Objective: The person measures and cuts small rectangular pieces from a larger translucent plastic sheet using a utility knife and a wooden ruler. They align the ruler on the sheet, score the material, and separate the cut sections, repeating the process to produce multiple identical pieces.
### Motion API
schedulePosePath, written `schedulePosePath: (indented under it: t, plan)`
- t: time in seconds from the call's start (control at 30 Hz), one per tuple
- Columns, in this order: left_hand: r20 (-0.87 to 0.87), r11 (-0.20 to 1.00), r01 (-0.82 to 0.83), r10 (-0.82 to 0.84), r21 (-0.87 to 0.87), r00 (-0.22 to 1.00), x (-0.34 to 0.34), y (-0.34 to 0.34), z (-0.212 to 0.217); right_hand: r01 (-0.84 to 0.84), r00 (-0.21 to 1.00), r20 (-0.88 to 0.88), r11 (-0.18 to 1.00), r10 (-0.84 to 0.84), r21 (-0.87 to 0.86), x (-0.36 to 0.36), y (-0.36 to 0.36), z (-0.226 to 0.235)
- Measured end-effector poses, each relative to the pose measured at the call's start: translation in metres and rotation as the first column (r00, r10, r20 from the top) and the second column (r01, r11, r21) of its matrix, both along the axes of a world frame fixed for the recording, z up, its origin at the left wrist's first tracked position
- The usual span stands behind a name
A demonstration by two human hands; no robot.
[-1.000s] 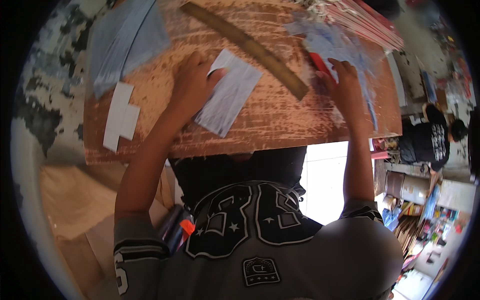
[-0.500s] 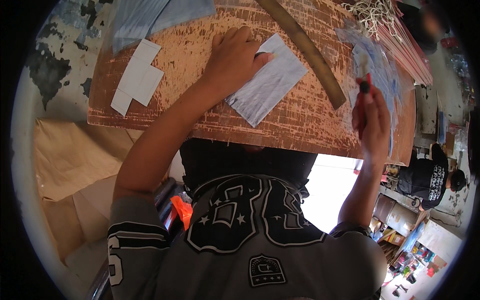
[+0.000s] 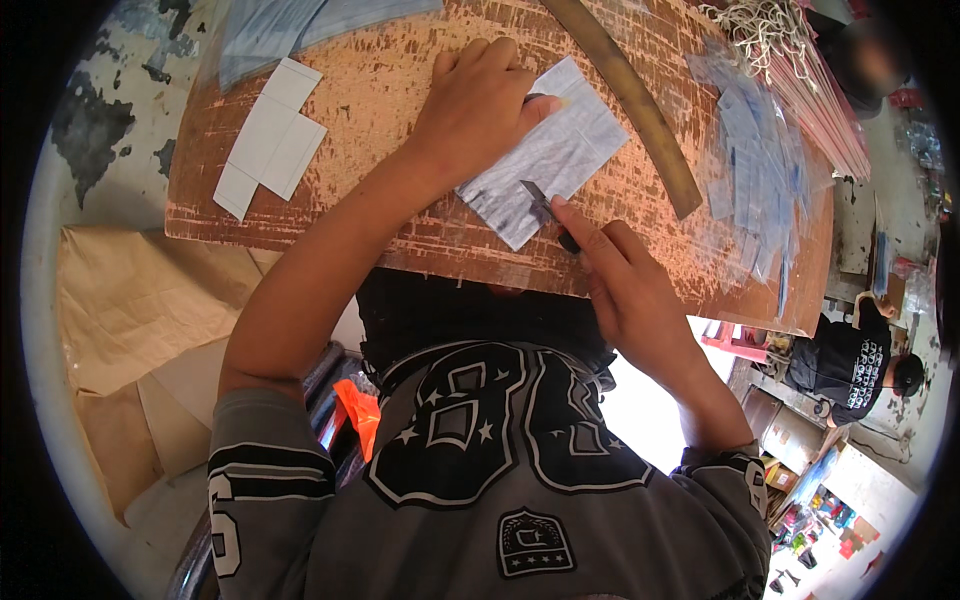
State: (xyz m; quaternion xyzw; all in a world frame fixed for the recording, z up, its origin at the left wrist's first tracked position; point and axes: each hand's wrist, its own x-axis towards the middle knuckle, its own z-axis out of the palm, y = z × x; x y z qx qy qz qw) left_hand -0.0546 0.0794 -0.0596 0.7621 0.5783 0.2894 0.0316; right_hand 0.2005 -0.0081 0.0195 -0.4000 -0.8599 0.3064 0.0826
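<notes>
My left hand (image 3: 478,105) bears down on a grey rectangular sheet (image 3: 590,130), its fingers curled and its thumb lying on the sheet. A small dark piece shows beside that thumb; what it is stays hidden. In my right hand (image 3: 625,270) is a utility knife (image 3: 548,208), gripped with the index finger along it. Its blade reaches over the lower right part of the sheet; whether it touches I cannot tell. Both hands are over a scratched reddish-brown wooden table (image 3: 420,245).
A curved brownish strip (image 3: 640,120) lies right of the sheet. Clear bluish plastic pieces (image 3: 755,160) pile up farther right, beside pink rods with white cords (image 3: 790,70). White card cutouts (image 3: 270,140) and plastic sheets (image 3: 300,25) are at left. Another person (image 3: 850,360) is at far right.
My right hand has come left and toward me from the plastic pile, bringing the knife to the grey sheet. My left hand stays on the sheet.
</notes>
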Motion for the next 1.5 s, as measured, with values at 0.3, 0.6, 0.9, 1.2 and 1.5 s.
schedulePosePath:
  t: [0.3,0.6,0.9,1.2,1.5]
  plan:
    - [0.043,0.996,0.014,-0.018,0.089,0.999,0.0,0.001,-0.006,-0.038,0.997,0.067,0.999,0.035,0.036,0.001,0.005,0.002]
    - [-0.031,1.0,-0.02,0.019,-0.018,0.999,0.001,-0.001,0.0,-0.034,0.993,0.112,0.999,0.033,0.004,-0.004,0.007,0.013]
    - [-0.032,0.999,-0.028,0.027,-0.022,0.999,0.002,0.0,0.0,-0.088,0.981,0.176,0.996,0.087,-0.003,-0.004,0.015,0.023]
    - [-0.003,1.0,-0.02,0.02,-0.018,1.0,0.002,-0.001,0.001,-0.132,0.957,0.27,0.987,0.104,0.088,-0.009,0.019,0.024]
    - [-0.023,1.0,-0.017,0.017,-0.005,1.0,0.001,-0.002,0.002,-0.151,0.942,0.314,0.986,0.12,0.076,-0.006,0.017,0.021]
